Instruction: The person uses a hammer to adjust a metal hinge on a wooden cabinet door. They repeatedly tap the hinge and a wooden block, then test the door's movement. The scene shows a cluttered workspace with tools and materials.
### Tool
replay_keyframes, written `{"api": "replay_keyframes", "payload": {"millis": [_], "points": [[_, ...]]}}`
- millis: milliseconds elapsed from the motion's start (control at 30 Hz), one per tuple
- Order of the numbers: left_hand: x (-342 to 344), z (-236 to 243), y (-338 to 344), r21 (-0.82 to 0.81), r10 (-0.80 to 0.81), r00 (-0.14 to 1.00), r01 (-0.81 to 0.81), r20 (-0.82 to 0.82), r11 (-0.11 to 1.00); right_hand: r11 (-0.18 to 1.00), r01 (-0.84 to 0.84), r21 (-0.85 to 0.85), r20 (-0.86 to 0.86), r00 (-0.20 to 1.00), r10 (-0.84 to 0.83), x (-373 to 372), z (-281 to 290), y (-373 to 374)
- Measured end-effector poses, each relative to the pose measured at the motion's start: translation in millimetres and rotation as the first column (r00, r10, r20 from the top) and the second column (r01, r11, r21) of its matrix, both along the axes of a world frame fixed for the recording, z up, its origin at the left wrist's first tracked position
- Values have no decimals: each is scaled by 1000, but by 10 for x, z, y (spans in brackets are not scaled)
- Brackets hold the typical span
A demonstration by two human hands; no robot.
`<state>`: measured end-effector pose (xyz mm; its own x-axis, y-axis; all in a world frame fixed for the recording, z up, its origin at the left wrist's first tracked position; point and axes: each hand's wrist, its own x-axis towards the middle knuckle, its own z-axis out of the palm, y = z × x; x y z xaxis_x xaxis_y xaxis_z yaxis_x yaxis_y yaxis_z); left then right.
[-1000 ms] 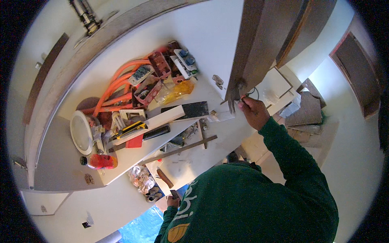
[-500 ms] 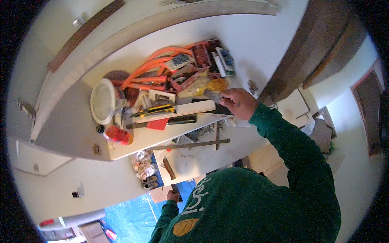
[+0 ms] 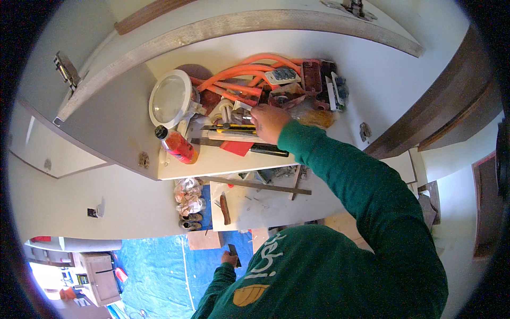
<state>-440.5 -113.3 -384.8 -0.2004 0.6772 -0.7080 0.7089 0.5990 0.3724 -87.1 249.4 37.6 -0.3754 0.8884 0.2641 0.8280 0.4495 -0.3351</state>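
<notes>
My right hand (image 3: 270, 123) is inside an open wall cupboard, closed around a small grey, metallic-looking thing (image 3: 243, 115) whose kind I cannot make out. Right beside its fingers are a yellow-and-black utility knife (image 3: 234, 127) and a pale wooden strip (image 3: 234, 136). In front of these lie a red flat piece (image 3: 237, 148) and a black-handled tool (image 3: 269, 150). Low down at my side, my left hand (image 3: 229, 259) grips a dark, flat-bladed scraper (image 3: 235, 254), its blade pointing up.
Orange corrugated hose (image 3: 234, 72), a round white lamp (image 3: 170, 99), a red-labelled bottle (image 3: 178, 144) and electrical boxes (image 3: 311, 77) crowd the shelf. A wooden rail (image 3: 239, 24) crosses above. Below stands a white worktop (image 3: 265, 207) with thin strips; blue sheeting (image 3: 154, 271) covers the floor.
My right hand has moved left and deeper over the shelf with the grey thing, from beside the yellowish bag to the utility knife. My left hand still grips the scraper. The view has shifted.
</notes>
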Motion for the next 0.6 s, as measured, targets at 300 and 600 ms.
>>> {"api": "replay_keyframes", "payload": {"millis": [300, 600], "points": [[275, 353, -50, -32, 107, 994, -107, 19, 994, 993, 78, -93, 109, 992, -68, -393, -70, 406], [13, -242, -113, 45, 149, 989, -148, -26, 988, 986, 109, -130, 126, 988, -93, -289, -21, 312]]}}
